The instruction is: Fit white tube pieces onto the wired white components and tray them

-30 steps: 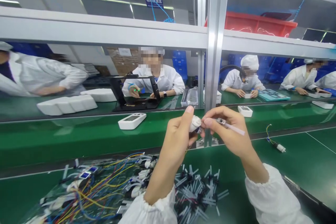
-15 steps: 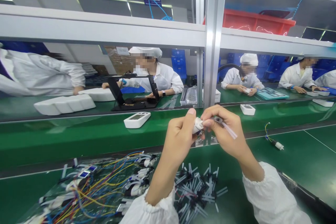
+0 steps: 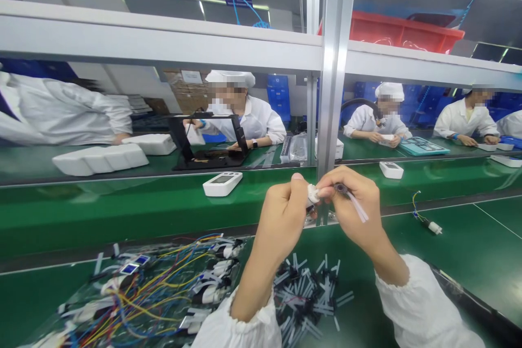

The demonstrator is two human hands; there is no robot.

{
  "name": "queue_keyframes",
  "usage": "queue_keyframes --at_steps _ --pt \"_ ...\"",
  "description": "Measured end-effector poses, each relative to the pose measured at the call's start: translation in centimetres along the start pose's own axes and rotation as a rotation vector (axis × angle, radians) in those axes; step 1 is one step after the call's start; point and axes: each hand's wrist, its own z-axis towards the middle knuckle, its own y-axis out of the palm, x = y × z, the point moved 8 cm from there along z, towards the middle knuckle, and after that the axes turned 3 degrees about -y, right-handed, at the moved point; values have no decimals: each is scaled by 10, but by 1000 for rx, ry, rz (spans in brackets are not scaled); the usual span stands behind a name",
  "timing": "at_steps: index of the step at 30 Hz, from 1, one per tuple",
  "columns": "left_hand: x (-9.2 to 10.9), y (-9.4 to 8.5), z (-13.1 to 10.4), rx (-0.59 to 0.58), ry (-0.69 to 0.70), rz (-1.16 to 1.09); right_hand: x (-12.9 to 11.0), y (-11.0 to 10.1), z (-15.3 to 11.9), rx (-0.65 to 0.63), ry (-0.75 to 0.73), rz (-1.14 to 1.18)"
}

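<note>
- Head view: the left hand is raised in front of the person, fingers curled, and it pinches a small white part between the thumb and the forefinger.
- The right hand is just beside the left one, the fingertips of both almost touching. It pinches a thin clear tube with a dark fitting at its end, and this end is against the white part. The tube runs down and to the right over the back of the right hand.
- Directly behind both hands stands a metal post of the shelf frame.
- Below the left hand, on the green table, lies a heap of coloured wires with small white parts in it.
- Below and between the two wrists lies a pile of short clear tubes with black fittings.
- To the right of the right hand, well apart, one small white part with wires lies alone on the table.
- To the left of the left hand, farther back, a white device with a screen lies on the green belt; another white device lies behind the right hand.
- Beyond the belt, other people in white coats sit at work with their own hands.
</note>
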Motion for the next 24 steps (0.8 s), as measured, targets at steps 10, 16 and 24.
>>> queue_keyframes --at_steps 10,16,24 --pt "9 -7 0 65 147 289 10 5 3 -214 -4 -57" --pt "7 -3 2 76 154 257 40 5 1 -250 390 195" --pt "-14 4 12 16 -32 -95 54 -9 8 26 491 489"
